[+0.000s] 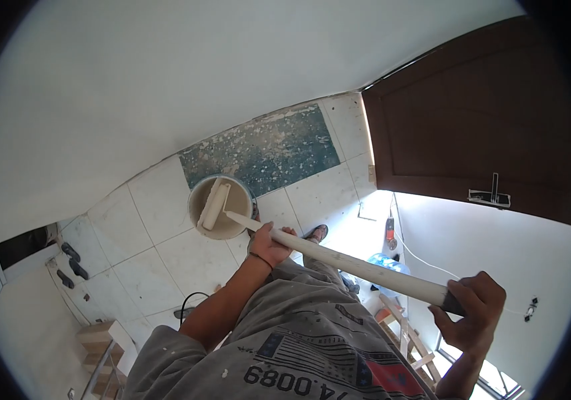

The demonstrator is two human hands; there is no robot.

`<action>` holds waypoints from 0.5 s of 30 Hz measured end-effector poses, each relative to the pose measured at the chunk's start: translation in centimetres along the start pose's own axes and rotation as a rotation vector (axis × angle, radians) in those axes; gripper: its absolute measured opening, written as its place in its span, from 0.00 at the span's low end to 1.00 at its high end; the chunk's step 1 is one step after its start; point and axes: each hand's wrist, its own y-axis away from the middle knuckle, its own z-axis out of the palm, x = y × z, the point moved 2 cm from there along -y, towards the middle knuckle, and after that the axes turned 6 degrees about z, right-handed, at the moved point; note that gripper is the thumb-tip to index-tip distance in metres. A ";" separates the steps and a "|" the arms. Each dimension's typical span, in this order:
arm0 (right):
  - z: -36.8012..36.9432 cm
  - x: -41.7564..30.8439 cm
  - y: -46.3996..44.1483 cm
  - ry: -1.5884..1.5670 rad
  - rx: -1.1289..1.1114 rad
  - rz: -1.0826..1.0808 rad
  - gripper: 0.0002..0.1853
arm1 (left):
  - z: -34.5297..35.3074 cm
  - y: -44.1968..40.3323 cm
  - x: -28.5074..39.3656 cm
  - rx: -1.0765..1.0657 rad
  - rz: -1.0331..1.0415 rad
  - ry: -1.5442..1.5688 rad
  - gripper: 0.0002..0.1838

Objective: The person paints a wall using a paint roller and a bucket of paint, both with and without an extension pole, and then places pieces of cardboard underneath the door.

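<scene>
A paint roller with a pale cover sits at the mouth of a round bucket, and its long white pole slants down to the right across my body. Partway along the pole, near the roller end, my left hand is wrapped round it. Closed on the dark end of the pole is my right hand, raised at the right. What lies deeper in the bucket is partly hidden by the roller.
A paint-spotted green mat lies along the pale wall. At right stands a brown door with a handle. Dark slippers, a clear blue water jug, a wooden ladder-like frame and steps surround the tiled floor.
</scene>
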 end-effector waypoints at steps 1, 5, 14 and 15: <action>0.2 0.0 0.1 0.004 -0.002 -0.029 0.25 | 0.0 -0.1 0.5 -0.002 -0.057 0.024 0.10; 2.4 -1.6 -0.5 0.036 -0.009 -0.185 0.24 | -4.4 -11.9 7.4 0.124 0.140 0.005 0.05; 6.5 -6.8 -3.4 0.147 0.114 -0.560 0.13 | -5.6 -18.9 10.8 0.026 0.004 0.013 0.05; 5.9 -6.7 -3.5 0.146 0.074 -0.527 0.12 | -5.2 -18.4 10.7 0.024 -0.022 0.022 0.05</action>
